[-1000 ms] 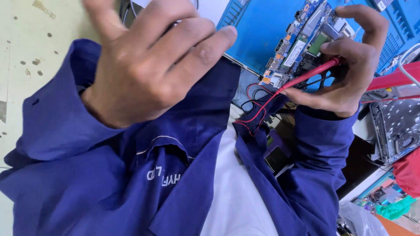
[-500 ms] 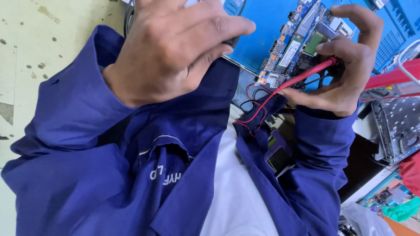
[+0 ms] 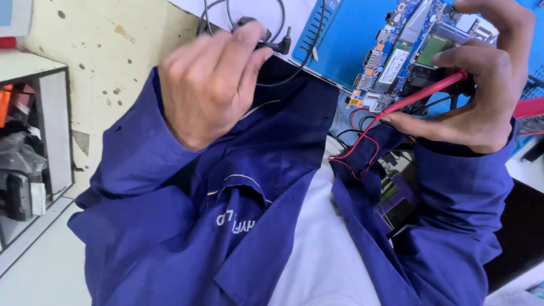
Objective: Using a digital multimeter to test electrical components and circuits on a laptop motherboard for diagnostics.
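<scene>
My left hand is closed around a black cable whose angled barrel plug sticks out past my fingertips, above my blue sleeve. My right hand grips a red and a black meter probe and holds their tips against a blue circuit board that it steadies with thumb and forefinger. Red and black leads loop down from the probes over my jacket.
A blue mat lies under the board on a white bench. A grey shelf unit with dark parts stands at the left on a stained pale floor. A red object sits at the right edge.
My left hand has dropped lower and moved right, now showing the cable plug in its fingers. The view has tilted, revealing the shelf at left. My right hand stays on the board with the probes.
</scene>
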